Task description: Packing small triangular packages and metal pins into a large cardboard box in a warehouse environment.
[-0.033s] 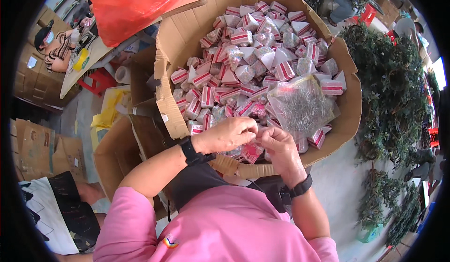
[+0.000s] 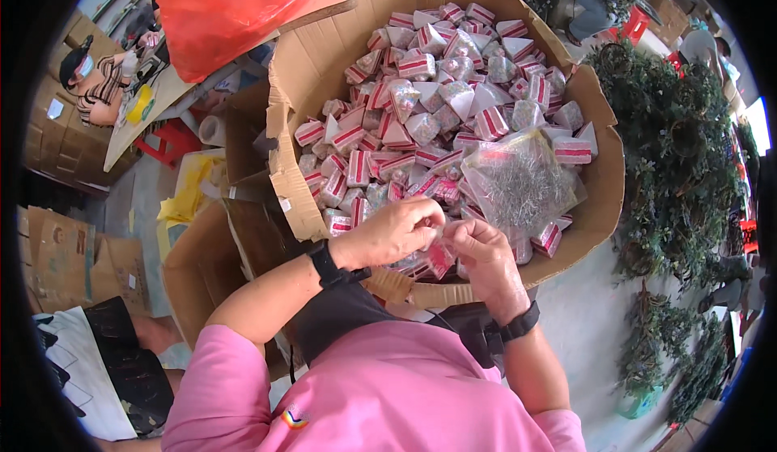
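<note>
Fingertips of both hands are closed in a narrow pinch and come almost together, just below the middle of the frame. Left hand [image 2: 390, 232] is bent inward, its thumb and forefinger closed at the upper part of a small clear-and-pink plastic piece [image 2: 439, 259]. Right hand [image 2: 487, 256] pinches at the same piece from the other side, with the other fingers curled; the exact contact is partly hidden. This piece hangs under the fingertips, over the near edge of a large open brown cardboard box [image 2: 293, 203].

The box fills the upper centre of the frame. It contains a big heap of wedge-shaped white pieces with pink stripes [image 2: 417, 66], many of them glittering, lying in all directions. On the right part of the heap rests a clear plastic bag [image 2: 530, 183] full of thin silvery strands. At centre left stands a smaller open brown cardboard box [image 2: 190, 246]; what is inside it, I cannot tell.
</note>
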### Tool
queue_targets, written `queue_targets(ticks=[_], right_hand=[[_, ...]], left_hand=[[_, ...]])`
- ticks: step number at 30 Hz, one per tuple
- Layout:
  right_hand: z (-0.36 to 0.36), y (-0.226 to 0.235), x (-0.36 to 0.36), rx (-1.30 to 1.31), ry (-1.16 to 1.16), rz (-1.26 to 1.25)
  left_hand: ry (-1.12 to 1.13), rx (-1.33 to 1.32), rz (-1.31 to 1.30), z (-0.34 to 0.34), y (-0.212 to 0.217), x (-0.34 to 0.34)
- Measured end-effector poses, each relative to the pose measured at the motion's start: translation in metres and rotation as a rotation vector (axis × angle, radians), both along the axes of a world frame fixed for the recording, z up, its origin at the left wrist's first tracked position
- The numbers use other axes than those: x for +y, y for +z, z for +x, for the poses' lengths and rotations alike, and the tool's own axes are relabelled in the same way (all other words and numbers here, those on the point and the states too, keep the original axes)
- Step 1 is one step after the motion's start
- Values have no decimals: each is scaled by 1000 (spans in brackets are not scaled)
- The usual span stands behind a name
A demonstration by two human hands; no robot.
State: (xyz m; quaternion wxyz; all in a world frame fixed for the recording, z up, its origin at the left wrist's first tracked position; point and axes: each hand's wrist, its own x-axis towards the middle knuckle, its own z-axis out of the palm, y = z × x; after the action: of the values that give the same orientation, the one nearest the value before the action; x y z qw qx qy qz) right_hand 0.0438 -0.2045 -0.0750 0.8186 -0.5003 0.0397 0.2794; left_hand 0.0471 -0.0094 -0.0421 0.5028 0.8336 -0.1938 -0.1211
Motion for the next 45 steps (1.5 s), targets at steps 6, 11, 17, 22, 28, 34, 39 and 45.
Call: queue_targets(ticks=[6,11,17,22,28,34,39,45], right_hand=[[-3,13,6,-6,12,-3],[-8,18,15,13,-16,155],[-15,19,17,82,167,187],[-18,35,10,19,358,39],[-34,17,10,235,367,168],[-32,32,12,327,427,230],[-38,16,17,254,388,156],[-28,48,27,-16,351,-65]], left_hand=[[42,-218,19,-19,11,-2],[163,-358,44,-25,14,-7],[206,-391,68,-33,11,-4],[-89,85,-124,-27,29,11],[-187,-23,-118,-44,24,16],[-68,-350,52,-61,22,22],[-13,-349,61,-69,14,21],[177,-123,-40,-69,7,9]])
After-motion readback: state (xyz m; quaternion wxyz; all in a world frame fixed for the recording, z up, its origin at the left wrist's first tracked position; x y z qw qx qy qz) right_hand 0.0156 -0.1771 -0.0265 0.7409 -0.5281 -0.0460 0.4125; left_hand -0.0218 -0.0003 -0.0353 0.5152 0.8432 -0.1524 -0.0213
